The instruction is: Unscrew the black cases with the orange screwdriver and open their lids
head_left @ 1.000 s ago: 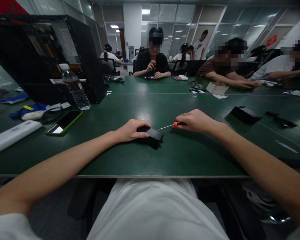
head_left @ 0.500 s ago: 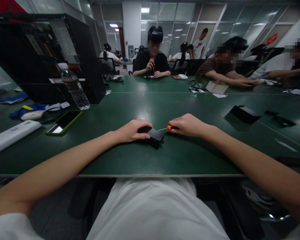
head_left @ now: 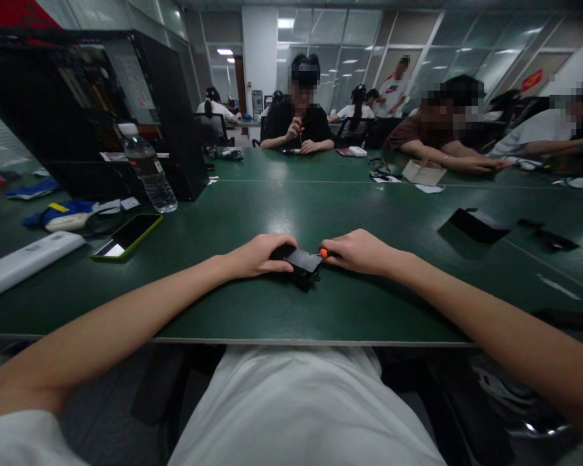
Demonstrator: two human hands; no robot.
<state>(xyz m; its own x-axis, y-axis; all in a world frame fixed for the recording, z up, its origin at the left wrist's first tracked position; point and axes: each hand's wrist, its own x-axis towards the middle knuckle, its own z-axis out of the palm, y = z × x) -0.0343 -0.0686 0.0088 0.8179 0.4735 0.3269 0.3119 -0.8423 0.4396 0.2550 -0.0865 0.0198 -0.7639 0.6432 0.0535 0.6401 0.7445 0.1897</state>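
My left hand (head_left: 265, 255) grips a small black box-shaped device (head_left: 305, 260) from its left side, thumb in front and fingers behind. The device rests on the green table, tilted, with a small part jutting from its lower right edge. In my right hand (head_left: 357, 251) is a screwdriver (head_left: 325, 253) with an orange and black handle, held nearly level. Its thin shaft points left and meets the right end of the device. Whether the tip sits inside a gap or only on the surface is too small to tell.
To the left are a phone (head_left: 129, 238), a white oblong device (head_left: 32, 262), a leaning water bottle (head_left: 153, 175) and a black computer case (head_left: 175, 116). A black box-shaped part (head_left: 480, 225) lies at right, near dark pieces (head_left: 554, 239). Across the table (head_left: 252, 310), a co-worker (head_left: 298, 123) also handles a screwdriver.
My right hand has moved slightly left and down, bringing the screwdriver handle closer to the device, so less shaft shows. My left hand keeps its hold.
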